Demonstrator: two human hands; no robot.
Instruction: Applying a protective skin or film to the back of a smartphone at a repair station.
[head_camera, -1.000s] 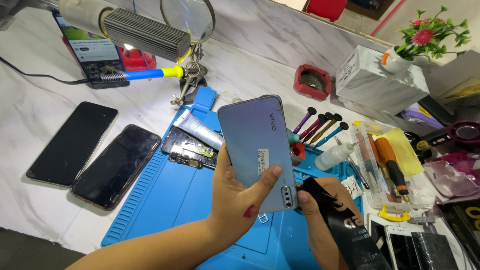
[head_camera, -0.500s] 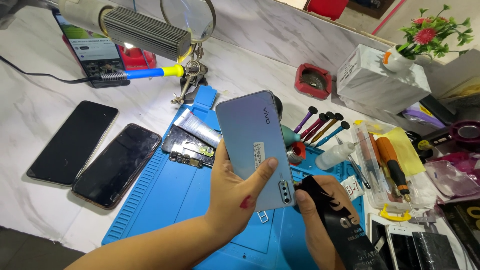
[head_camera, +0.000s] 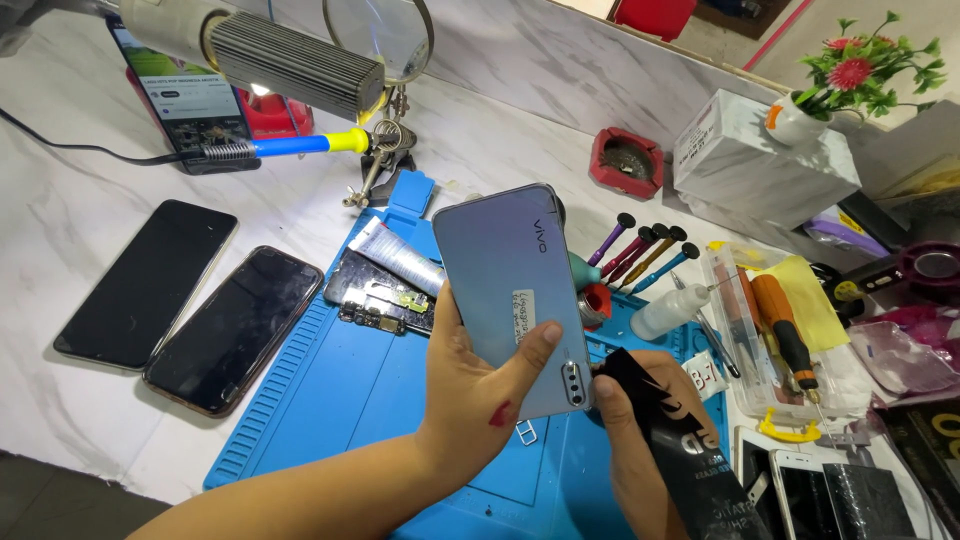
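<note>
My left hand (head_camera: 478, 400) grips a blue-grey phone (head_camera: 510, 285) by its lower end, back cover facing up, tilted above the blue work mat (head_camera: 330, 400). My thumb lies across the cover beside the camera strip. My right hand (head_camera: 625, 440) holds a black brush-like tool with white markings (head_camera: 672, 440), its tip touching the phone's lower right corner near the cameras. An opened phone with bare circuit boards (head_camera: 375, 295) and a silver tube (head_camera: 395, 255) lie on the mat behind the held phone.
Two dark phones (head_camera: 235, 328) (head_camera: 150, 282) lie screen-up on the white marble table at the left. A soldering iron (head_camera: 290, 146), a magnifier stand (head_camera: 385, 60) and a propped phone (head_camera: 185, 95) stand at the back. Screwdrivers (head_camera: 640, 250), a white bottle (head_camera: 670, 310), a parts tray (head_camera: 775, 340) and boxes crowd the right.
The phone has tilted slightly and shifted a little left in my left hand. My right hand with the black tool stays at the phone's lower corner.
</note>
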